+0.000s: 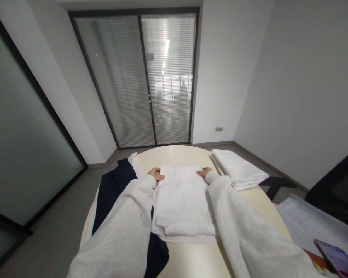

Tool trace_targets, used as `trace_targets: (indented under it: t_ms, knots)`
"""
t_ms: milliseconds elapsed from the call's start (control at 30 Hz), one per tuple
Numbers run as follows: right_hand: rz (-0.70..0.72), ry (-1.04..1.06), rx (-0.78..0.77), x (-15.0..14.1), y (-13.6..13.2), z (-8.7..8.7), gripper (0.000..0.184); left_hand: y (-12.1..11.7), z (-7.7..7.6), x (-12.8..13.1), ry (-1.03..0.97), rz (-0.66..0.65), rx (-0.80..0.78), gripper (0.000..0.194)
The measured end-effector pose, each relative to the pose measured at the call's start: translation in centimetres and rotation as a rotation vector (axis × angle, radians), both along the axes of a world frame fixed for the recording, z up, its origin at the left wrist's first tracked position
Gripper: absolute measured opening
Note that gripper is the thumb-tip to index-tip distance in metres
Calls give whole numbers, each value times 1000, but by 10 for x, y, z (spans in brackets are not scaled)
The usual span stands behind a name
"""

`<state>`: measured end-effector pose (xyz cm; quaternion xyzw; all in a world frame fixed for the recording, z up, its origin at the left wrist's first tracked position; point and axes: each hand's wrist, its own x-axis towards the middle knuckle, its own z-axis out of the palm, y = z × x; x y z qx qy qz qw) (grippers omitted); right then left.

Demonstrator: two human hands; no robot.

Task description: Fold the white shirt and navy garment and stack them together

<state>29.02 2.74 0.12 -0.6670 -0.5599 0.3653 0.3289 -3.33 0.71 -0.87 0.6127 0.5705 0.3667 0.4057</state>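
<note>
A folded white cloth (182,200), stacked in several layers, lies flat on the round cream table (191,258) in front of me. My left hand (156,174) grips its far left corner, thumb on top and the other fingers partly hidden at the edge. At the far right corner my right hand (204,172) pinches the same cloth in a similar way. Dark navy fabric (113,185) lies loosely along the table's left side, partly under my left sleeve, and shows again below the white cloth. Whether the white cloth is a garment I cannot tell.
Another folded white stack (239,168) sits at the table's right edge. White fabric (137,166) pokes out beyond the navy fabric. On the lower right are papers (321,224), a phone (338,256) and a black chair (336,189). Glass doors with blinds (171,116) stand beyond the table.
</note>
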Motion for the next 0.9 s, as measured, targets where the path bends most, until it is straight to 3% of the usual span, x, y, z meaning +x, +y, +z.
trace_targets:
  t_ms: [133, 233, 333, 467, 567, 667, 767, 900]
  knots:
    - [60, 147, 2, 5, 3, -1, 38, 2, -8, -1, -426, -117, -126, 85]
    - [72, 304, 109, 2, 1, -1, 49, 4, -7, -2, -499, -101, -70, 90]
    - [140, 537, 210, -3, -5, 0, 56, 8, -5, -4, -552, -46, 30, 93]
    - [380, 723, 88, -9, -20, -3, 61, 15, -8, -14, -620, 79, 124, 88]
    - [499, 762, -6, -14, -24, -8, 68, 20, -14, -21, -691, 185, 74, 84]
    - [458, 776, 19, -14, -17, -12, 69, 19, -17, -19, -759, 257, -32, 66]
    - [338, 798, 112, -11, -6, -17, 70, 12, -16, -10, -770, 104, -137, 48]
    - [306, 794, 198, -8, 1, -24, 73, 2, -9, -2, -658, -127, -196, 53]
